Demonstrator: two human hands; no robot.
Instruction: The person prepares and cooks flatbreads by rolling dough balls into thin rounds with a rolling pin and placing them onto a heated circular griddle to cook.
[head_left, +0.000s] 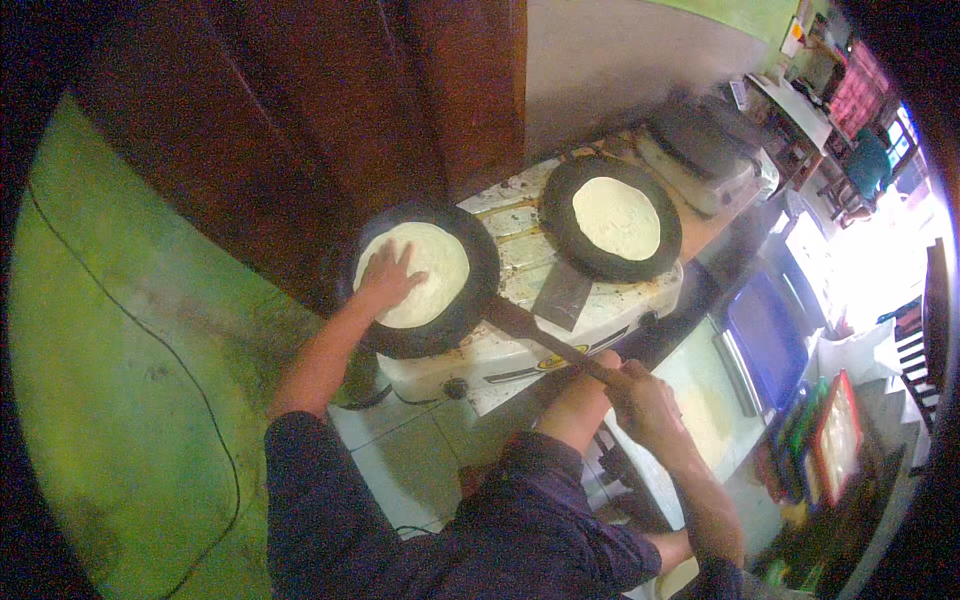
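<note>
A round, pale flatbread (442, 262) lies in the dark round pan (480, 247) on the left burner. My left hand (391, 277) rests on it with the fingers spread. My right hand (641, 397) grips the long brown handle of a spatula (559, 345), whose flat end is at the right edge of that pan. A second pale flatbread (616, 217) lies in another dark pan (555, 225) on the right burner. Both pans sit on a white two-burner gas stove (517, 247) with stained ribs on top.
Beyond the stove on the right stands another appliance (701, 150). A light-topped table (697, 375) is at my right, with a blue plastic container (765, 337) by it. Brown wooden panelling (337, 112) rises behind the stove. A person in green (870, 165) is far off at right. A cable (180, 360) runs down the green wall.
</note>
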